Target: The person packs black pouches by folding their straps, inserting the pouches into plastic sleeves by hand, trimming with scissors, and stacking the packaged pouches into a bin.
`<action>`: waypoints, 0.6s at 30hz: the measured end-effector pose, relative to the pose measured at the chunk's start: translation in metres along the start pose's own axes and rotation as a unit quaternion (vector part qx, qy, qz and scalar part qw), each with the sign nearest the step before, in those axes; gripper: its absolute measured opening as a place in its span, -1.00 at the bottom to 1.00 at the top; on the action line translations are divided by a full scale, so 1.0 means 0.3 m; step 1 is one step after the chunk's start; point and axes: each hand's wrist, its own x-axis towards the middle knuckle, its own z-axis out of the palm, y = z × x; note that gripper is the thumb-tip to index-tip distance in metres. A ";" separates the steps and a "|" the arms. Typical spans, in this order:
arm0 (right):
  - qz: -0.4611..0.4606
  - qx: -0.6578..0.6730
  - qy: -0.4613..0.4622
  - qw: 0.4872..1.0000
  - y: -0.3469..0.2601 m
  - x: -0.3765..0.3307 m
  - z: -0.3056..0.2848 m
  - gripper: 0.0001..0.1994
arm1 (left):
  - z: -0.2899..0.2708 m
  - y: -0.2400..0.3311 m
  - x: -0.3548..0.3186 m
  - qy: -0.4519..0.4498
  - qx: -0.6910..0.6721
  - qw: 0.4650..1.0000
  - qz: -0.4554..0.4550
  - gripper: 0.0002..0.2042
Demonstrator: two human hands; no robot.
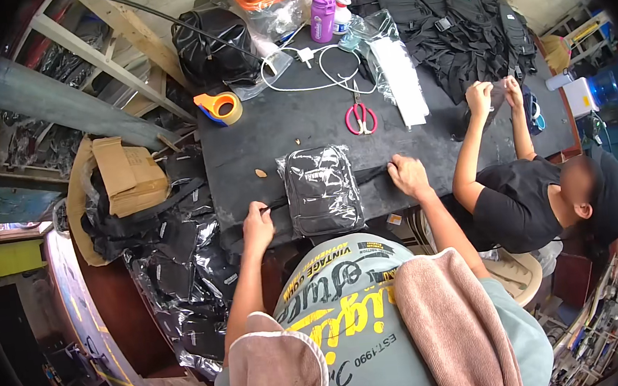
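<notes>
A black bag wrapped in clear plastic (324,191) lies flat near the front edge of the dark table, between my two hands. A thin black strap (374,174) shows on both sides of the bag; its middle is hidden where the bag lies. My left hand (259,227) is closed on the strap's left end, left of the bag. At the right end, my right hand (409,176) is closed on the strap, its knuckles up. Neither hand touches the bag.
Red-handled scissors (361,119), an orange tape dispenser (219,109), a white cable (291,89) and a purple bottle (322,17) lie or stand beyond the bag. Black backpacks (449,23) are piled at the far right. A co-worker (522,202) sits at right, both hands raised. Wrapped bags (191,279) heap at left.
</notes>
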 end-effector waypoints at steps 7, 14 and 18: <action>0.055 0.048 -0.197 0.978 -0.031 -0.056 -0.235 -0.60 | -0.283 0.114 0.058 -0.251 -0.066 0.962 -0.087 -0.73; -0.215 0.012 -0.192 0.958 -0.521 -0.104 -0.241 -0.69 | 0.048 0.453 0.033 -0.097 0.069 0.974 0.193 -0.72; -0.247 0.056 -0.228 0.940 -0.603 -0.112 -0.247 -0.71 | 0.034 0.593 -0.023 -0.078 0.150 0.968 0.183 -0.77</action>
